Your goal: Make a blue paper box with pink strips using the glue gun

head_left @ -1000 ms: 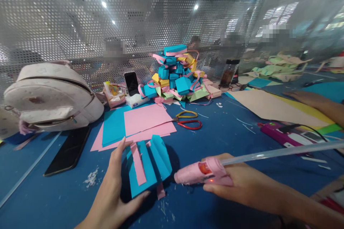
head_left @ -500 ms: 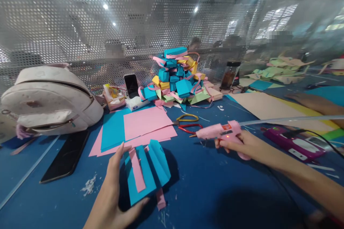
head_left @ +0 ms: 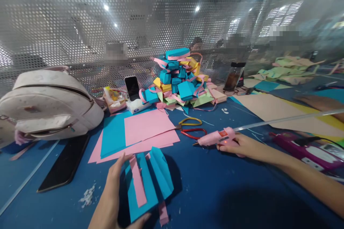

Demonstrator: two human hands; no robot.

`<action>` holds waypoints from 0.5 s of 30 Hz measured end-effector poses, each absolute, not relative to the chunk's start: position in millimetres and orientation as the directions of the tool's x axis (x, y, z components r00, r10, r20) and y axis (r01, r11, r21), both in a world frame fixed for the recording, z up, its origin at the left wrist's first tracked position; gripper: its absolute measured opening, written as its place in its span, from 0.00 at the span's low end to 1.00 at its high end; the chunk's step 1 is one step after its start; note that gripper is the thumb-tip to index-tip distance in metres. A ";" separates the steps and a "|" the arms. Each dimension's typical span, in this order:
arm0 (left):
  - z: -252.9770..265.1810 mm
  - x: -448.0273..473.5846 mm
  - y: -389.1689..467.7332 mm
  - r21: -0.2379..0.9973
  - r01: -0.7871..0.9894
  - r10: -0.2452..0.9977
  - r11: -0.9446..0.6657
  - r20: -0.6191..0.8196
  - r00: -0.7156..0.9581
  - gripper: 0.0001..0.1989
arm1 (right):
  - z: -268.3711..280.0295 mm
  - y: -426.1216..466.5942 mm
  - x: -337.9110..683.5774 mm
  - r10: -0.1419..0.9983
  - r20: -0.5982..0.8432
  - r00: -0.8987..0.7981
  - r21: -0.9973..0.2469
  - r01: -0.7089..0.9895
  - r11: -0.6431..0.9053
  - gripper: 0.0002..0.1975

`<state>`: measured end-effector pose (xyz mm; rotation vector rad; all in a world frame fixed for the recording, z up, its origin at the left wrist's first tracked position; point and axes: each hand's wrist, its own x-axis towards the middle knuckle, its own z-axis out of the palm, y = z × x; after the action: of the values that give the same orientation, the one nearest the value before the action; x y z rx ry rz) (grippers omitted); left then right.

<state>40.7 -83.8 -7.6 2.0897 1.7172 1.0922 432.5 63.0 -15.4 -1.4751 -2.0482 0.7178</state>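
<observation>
My left hand [head_left: 114,189] grips the left side of a folded blue paper box [head_left: 143,182], fingers at its top and thumb at its bottom. A pink paper strip [head_left: 138,182] lies across the blue face, and another pink end hangs below the box. The box's right flap stands open. In my right hand [head_left: 239,145] is a pink hot glue gun [head_left: 216,137], a small light glowing on it and a long clear glue stick [head_left: 279,118] running out of its back. Its nozzle points left, near the red-handled side of the scissors [head_left: 192,128].
Pink paper sheets [head_left: 149,125] and blue sheets lie ahead. Behind them rises a heap of small paper boxes [head_left: 180,82]. A white backpack [head_left: 51,103] and a black phone [head_left: 66,164] are at left. A purple power strip [head_left: 303,150] and another person's arm [head_left: 322,103] are at right.
The glue gun has tilted flatter and sits slightly lower, its nozzle nearer the table. My left hand and the blue box appear slightly lower, as the whole view has shifted a little.
</observation>
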 end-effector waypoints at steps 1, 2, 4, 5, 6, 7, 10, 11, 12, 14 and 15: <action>-7.9 41.3 -83.7 0.598 0.750 0.918 -0.283 0.396 0.031 0.44 | -14.8 61.5 430.9 0.945 0.060 -0.321 -0.690 0.671 0.272 0.13; -8.2 41.9 -83.7 0.600 0.750 0.919 -0.278 0.395 0.025 0.44 | -14.1 60.3 429.6 0.931 0.028 -0.364 -0.706 0.652 0.277 0.12; -8.6 42.6 -83.8 0.602 0.750 0.920 -0.275 0.392 0.022 0.43 | -12.7 58.9 428.0 0.903 0.022 -0.430 -0.725 0.615 0.310 0.12; -8.8 42.6 -83.8 0.602 0.750 0.920 -0.274 0.390 0.022 0.43 | -12.0 58.3 428.3 0.894 0.045 -0.446 -0.717 0.608 0.340 0.11; -8.8 42.4 -83.8 0.604 0.749 0.922 -0.271 0.386 0.022 0.43 | -11.3 57.5 429.5 0.890 0.076 -0.450 -0.690 0.620 0.372 0.10; -8.8 42.1 -83.7 0.608 0.747 0.924 -0.269 0.381 0.022 0.44 | -10.7 56.2 432.1 0.889 0.101 -0.446 -0.647 0.649 0.399 0.10; -8.5 41.4 -83.4 0.621 0.736 0.928 -0.268 0.371 0.025 0.45 | -8.8 45.5 448.3 0.902 0.138 -0.409 -0.436 0.792 0.427 0.15; -8.3 41.5 -83.4 0.626 0.733 0.929 -0.267 0.369 0.024 0.45 | -7.7 39.1 455.3 0.903 0.154 -0.400 -0.348 0.834 0.429 0.16; -8.2 41.8 -83.5 0.629 0.731 0.930 -0.266 0.366 0.023 0.44 | -6.2 31.3 461.6 0.900 0.186 -0.394 -0.257 0.865 0.432 0.17; -7.9 42.6 -83.8 0.627 0.736 0.932 -0.256 0.361 0.017 0.44 | -0.2 12.4 467.6 0.850 0.324 -0.415 -0.088 0.882 0.464 0.18; -7.9 43.0 -84.0 0.624 0.739 0.933 -0.252 0.360 0.015 0.45 | 4.5 2.3 465.0 0.808 0.402 -0.431 -0.041 0.873 0.486 0.17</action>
<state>43.0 -84.0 -7.9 2.0327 1.7340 1.0712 465.0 2.3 4.5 -1.4062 -2.3681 -0.2448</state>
